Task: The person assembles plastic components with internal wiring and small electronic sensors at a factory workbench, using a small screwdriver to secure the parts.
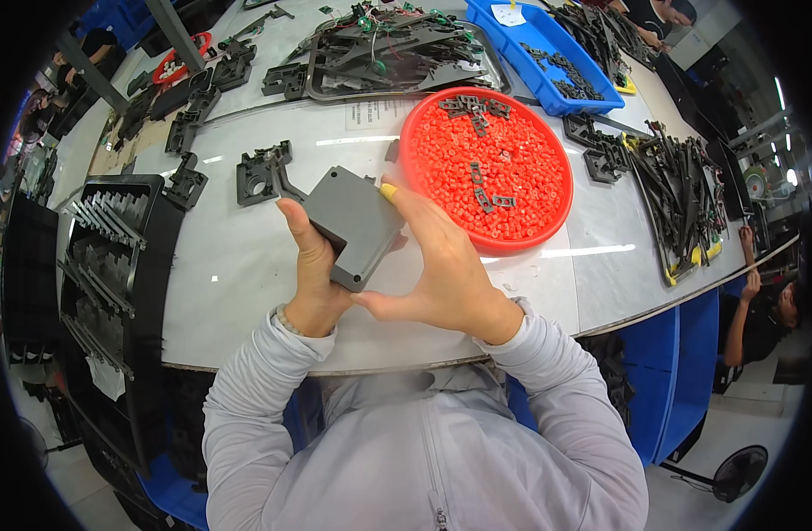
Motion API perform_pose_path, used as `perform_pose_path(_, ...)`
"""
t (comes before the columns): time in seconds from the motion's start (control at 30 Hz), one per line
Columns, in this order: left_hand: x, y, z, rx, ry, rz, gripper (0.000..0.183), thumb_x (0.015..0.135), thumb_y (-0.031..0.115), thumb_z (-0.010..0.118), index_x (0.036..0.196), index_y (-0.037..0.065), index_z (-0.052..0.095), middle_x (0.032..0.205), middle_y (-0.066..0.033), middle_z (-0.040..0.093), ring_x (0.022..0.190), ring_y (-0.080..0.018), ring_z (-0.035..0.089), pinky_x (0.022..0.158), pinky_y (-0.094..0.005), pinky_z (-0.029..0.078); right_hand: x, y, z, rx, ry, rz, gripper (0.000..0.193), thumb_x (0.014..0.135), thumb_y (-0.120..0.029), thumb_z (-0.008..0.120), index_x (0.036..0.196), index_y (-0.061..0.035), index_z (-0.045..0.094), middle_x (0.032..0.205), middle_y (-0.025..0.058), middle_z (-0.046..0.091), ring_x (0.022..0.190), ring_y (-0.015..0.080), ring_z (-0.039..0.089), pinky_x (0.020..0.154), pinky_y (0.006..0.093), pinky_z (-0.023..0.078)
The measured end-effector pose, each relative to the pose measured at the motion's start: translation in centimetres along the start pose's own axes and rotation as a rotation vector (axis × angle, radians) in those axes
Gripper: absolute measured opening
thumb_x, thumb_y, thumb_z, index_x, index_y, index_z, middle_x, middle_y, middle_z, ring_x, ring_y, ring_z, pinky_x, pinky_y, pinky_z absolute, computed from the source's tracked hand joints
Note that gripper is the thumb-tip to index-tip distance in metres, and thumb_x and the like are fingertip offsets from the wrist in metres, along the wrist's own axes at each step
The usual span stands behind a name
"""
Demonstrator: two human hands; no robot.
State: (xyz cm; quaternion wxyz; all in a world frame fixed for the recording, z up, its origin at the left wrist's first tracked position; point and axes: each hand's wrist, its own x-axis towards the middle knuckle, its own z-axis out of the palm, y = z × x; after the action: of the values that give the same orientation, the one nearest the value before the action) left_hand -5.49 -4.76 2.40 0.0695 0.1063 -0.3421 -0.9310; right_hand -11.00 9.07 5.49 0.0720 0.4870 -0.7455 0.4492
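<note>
Between my two hands is a grey plastic housing point(357, 221), a boxy block with a notch on its lower left side and small holes at its corners. My left hand point(315, 279) grips it from the left, thumb pointing up along its side. On the other side my right hand point(441, 261) curves round its right edge, with a yellow cover on one fingertip and the thumb at the housing's lower corner. A dark bracket point(257, 181) with a round opening lies just beyond, and its arm reaches behind the housing. The housing's underside is hidden.
A red round tray point(565, 208) holds small red pieces and several dark clips. Behind it stand a metal tray point(313, 80) of dark strips with wires and a blue bin point(592, 108). Dark strips point(680, 195) lie at right; a black rack point(162, 239) stands at left. Other people work nearby.
</note>
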Motion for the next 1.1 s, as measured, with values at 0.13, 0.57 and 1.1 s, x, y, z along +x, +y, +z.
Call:
perform_pose_path(0.13,0.0,0.2,0.0,0.011,0.002,0.038,0.093,0.067,0.084,0.033,0.115,0.005,0.047,0.108,-0.0094,0.055,0.097,-0.0214,0.058,0.084,-0.0389,0.050,0.0,-0.2,0.4,0.039,-0.025,0.041,0.088,0.053,-0.023,0.080,0.124,0.0077,0.039,0.121,0.0248,0.047,0.109,0.0339,0.051,0.088,0.0371,0.044)
perform_pose_path(0.57,0.5,1.2,0.6,0.050,-0.029,0.241,0.057,0.079,0.042,0.050,0.120,0.003,0.042,0.115,-0.0176,0.053,0.100,-0.0260,0.056,0.086,-0.0391,0.049,0.2,1.4,0.3,0.161,-0.041,0.052,0.082,0.069,-0.030,0.075,0.128,0.0077,0.034,0.134,0.0254,0.033,0.122,0.0344,0.039,0.097,0.0411,0.037)
perform_pose_path(1.1,1.3,0.2,0.9,0.187,0.024,0.106,0.056,0.083,0.038,0.054,0.123,0.002,0.042,0.119,-0.0181,0.051,0.107,-0.0272,0.053,0.088,-0.0413,0.047,-0.6,3.5,1.9,1.059,0.038,0.610,0.054,0.083,-0.025,0.064,0.119,0.0083,0.042,0.098,0.0108,0.058,0.084,0.0140,0.059,0.072,0.0272,0.048)
